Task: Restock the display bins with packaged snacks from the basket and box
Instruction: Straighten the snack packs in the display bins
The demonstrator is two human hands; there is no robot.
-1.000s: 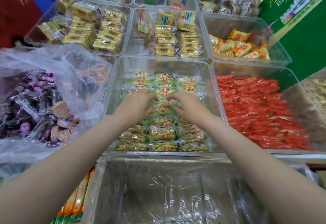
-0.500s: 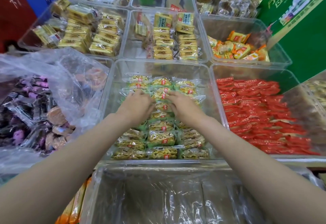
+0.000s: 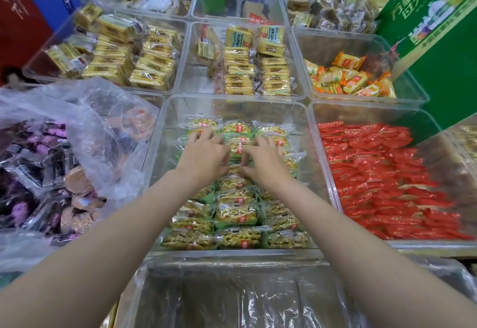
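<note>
Starting at the left edge, a clear plastic bag (image 3: pixel 85 131) lies open over dark purple-wrapped snacks (image 3: pixel 31 162) and round brown cakes (image 3: pixel 77 180). Behind it, a clear bin (image 3: pixel 41 69) holds stacked yellow packets (image 3: pixel 124 54).

In the centre, a clear display bin (image 3: pixel 232 100) holds green-and-yellow snack packets (image 3: pixel 237 214) laid in three rows. Both forearms reach into this bin from the near edge. The left hand (image 3: pixel 204 152) lies palm down on the left and middle rows, fingers spread and slightly bent over the packets. The right hand (image 3: pixel 263 158) lies just beside it on the middle and right rows, fingers likewise bent. The fingertips of both hands touch the wrappers; whether either hand actually pinches a packet cannot be told. The two hands nearly meet over the middle row.

Behind the centre bin, another bin (image 3: pixel 188 80) holds upright yellow biscuit packs (image 3: pixel 247 69). In front of it, a box lined with clear plastic film (image 3: pixel 232 296) sits at the near edge.

To the right, a bin (image 3: pixel 320 131) holds red packets (image 3: pixel 382 173) in overlapping layers. Behind that, a bin (image 3: pixel 413 95) holds orange-and-yellow packets (image 3: pixel 348 80). A green carton (image 3: pixel 444 51) stands at the far right.
</note>
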